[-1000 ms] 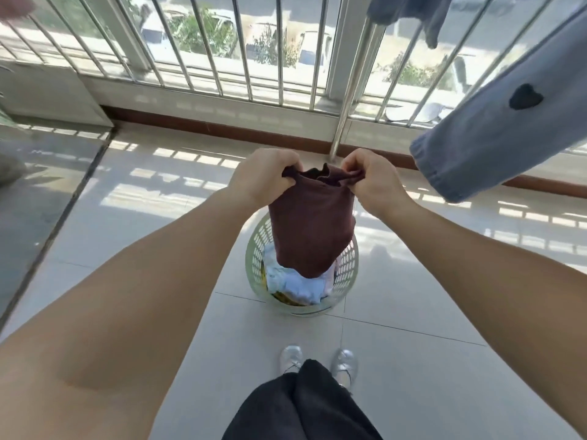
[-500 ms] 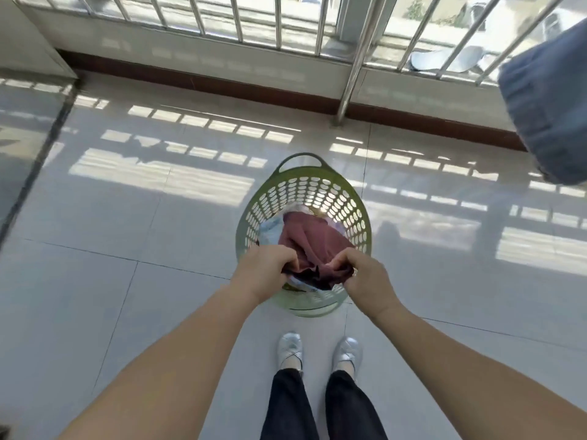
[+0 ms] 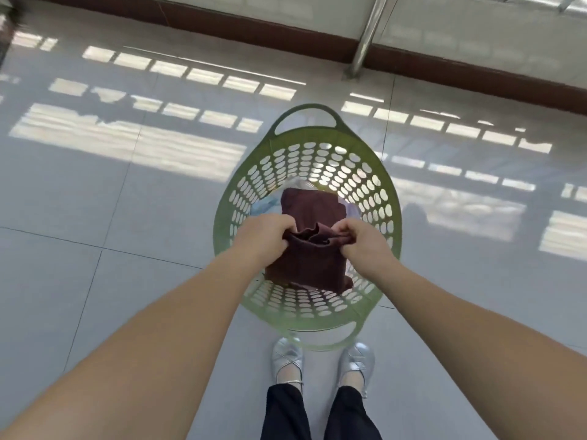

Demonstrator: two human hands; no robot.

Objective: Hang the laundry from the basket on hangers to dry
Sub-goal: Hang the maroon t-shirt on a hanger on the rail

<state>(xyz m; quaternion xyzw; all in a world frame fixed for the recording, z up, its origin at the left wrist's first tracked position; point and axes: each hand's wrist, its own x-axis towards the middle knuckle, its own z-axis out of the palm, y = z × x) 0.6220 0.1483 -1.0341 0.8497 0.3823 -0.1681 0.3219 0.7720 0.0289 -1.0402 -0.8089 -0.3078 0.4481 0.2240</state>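
Garment: maroon cloth (image 3: 309,249), bunched at its top edge, held over the open mouth of the basket; its lower part hangs down inside, over the near wall.
Left hand: left hand (image 3: 265,238) has fingers curled round the left end of the cloth's gathered edge, gripping it.
Right hand: right hand (image 3: 365,241) pinches the right end of the same edge, thumb and fingers closed on the fabric.
Basket: green basket (image 3: 305,160), round, perforated walls, loop handle at far and near rim; stands on the floor just ahead of the feet.
Other laundry: pale laundry (image 3: 270,203) (white and light blue) lies in the basket bottom, mostly hidden beneath the cloth.
Floor: grey tiled floor (image 3: 95,201), bright striped sun patches across it.
Feet: silver shoes (image 3: 320,363), black trouser legs above them, near rim of basket touching or just over the toes.
Background: metal post (image 3: 365,36) meets a brown skirting strip at the top.
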